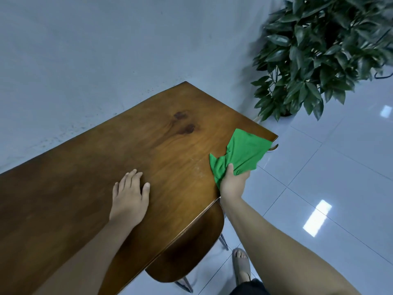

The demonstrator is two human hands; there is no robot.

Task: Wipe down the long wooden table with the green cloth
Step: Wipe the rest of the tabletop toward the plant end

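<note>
Your right hand [234,182] grips a bunched end of the green cloth [241,151], which lies at the bench [95,150] edge near its far right corner. It looks soft, light and floppy, so hold a wad and press flat. Your left hand [129,196] rests spread on the wood. Beyond stands a plant [319,50] on glossy tiled floor [329,171].

The wooden table [85,177] bears green cloth [240,154] and left hand [128,196].

cloth [240,154] bright green | table [106,158] brown, dark knots | plant [319,50] dark green
</note>
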